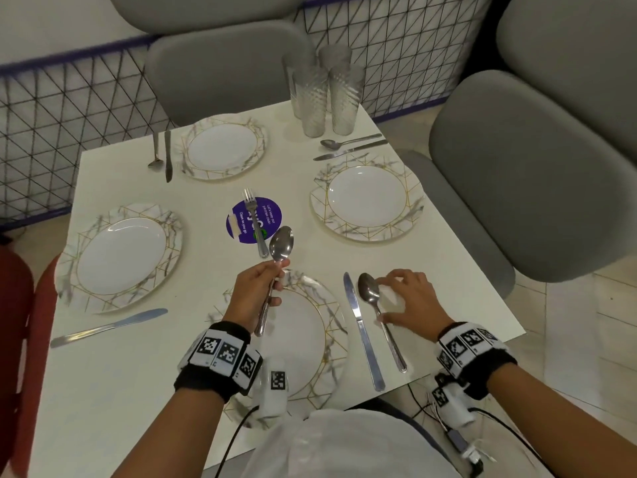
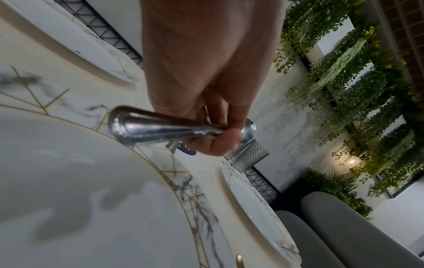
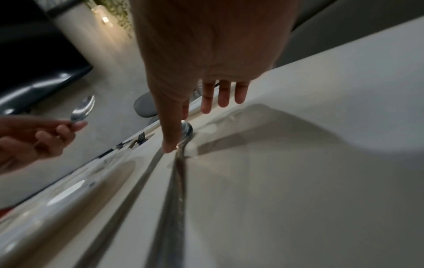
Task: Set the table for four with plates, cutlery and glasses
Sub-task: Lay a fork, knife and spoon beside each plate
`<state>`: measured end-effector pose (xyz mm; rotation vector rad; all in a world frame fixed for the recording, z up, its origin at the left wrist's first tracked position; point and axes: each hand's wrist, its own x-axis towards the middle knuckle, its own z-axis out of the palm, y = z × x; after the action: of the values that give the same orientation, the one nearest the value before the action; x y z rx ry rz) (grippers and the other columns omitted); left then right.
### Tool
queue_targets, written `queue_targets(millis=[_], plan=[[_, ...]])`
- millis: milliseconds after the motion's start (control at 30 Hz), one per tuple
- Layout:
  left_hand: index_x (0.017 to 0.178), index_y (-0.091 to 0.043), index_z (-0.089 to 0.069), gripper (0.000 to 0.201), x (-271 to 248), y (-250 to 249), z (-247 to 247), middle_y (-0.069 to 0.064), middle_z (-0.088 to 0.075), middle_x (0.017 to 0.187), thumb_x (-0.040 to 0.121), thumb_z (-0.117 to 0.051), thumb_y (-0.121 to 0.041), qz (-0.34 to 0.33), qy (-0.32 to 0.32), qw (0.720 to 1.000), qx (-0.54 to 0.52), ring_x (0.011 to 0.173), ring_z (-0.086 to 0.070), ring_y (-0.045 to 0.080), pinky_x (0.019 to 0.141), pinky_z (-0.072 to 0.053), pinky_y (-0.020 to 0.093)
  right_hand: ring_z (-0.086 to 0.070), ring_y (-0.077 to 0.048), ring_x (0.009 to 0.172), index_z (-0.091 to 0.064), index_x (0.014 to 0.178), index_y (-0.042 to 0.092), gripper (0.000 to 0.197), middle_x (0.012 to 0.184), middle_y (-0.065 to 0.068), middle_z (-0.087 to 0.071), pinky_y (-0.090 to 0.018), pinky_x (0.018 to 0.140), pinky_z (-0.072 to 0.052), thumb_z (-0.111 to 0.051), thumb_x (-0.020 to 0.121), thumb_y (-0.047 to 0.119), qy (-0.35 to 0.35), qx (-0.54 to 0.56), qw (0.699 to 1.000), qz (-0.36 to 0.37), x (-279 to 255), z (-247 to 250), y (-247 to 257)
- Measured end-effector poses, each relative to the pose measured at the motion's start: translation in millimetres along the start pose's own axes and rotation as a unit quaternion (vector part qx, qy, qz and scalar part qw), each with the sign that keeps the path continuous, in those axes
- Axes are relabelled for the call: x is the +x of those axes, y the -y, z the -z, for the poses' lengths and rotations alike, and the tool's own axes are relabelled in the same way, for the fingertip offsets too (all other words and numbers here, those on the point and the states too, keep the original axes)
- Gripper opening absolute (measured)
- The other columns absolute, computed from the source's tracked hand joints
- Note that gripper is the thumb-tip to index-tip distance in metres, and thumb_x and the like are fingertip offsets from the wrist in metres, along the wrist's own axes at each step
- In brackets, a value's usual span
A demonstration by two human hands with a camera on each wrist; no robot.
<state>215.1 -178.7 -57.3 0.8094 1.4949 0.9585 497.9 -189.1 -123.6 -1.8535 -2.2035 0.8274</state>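
Note:
Four marble-patterned plates stand on the white table point(image 1: 138, 391). Above the near plate point(image 1: 310, 332) my left hand point(image 1: 267, 284) grips a spoon point(image 1: 281, 243) by its handle, bowl pointing away; the handle point(image 2: 160, 127) fills the left wrist view. To the right of that plate lie a knife point(image 1: 362, 332) and a second spoon point(image 1: 368, 291). My right hand point(image 1: 396, 298) hovers over this spoon point(image 3: 181, 163) with fingers straight and spread. Its thumb touches the table beside the spoon's neck. A fork point(image 1: 255, 222) lies mid-table on a purple sticker.
Several ribbed glasses point(image 1: 324, 94) stand clustered at the far right corner. The far plate point(image 1: 224, 148) and right plate point(image 1: 367, 198) each have a spoon and knife beside them. The left plate point(image 1: 120, 257) has a knife point(image 1: 107, 327). Grey chairs surround the table.

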Motion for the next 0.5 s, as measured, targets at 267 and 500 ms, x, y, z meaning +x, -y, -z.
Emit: queue_targets(millis=[267,500], plan=[[0.103,-0.011,-0.069,0.020,-2.1,1.2,-3.9,-0.003,-0.054,0.074,0.093,-0.052,-0.014,0.013,0.003,1.000,-0.007,0.062,-0.046,0.009,0.045,-0.041,0.017,-0.036,-0.032,0.126,-0.039,0.123,0.052,0.070,0.141,0.001,-0.042,-0.045,0.105,-0.022,-0.022,0.065,0.087,0.042,-0.070,0.993,0.090,-26.3,-11.9,-28.9],[0.105,-0.011,-0.068,0.021,-4.1,2.6,-1.2,-0.004,-0.055,0.075,0.094,-0.051,-0.016,0.013,0.000,1.000,0.002,0.064,-0.047,0.009,0.047,-0.041,0.018,-0.034,-0.030,0.128,-0.042,0.122,0.055,0.067,0.141,0.006,-0.041,-0.043,0.107,-0.021,-0.022,0.067,0.088,0.024,-0.058,0.995,0.080,-27.7,-21.6,-31.3]])
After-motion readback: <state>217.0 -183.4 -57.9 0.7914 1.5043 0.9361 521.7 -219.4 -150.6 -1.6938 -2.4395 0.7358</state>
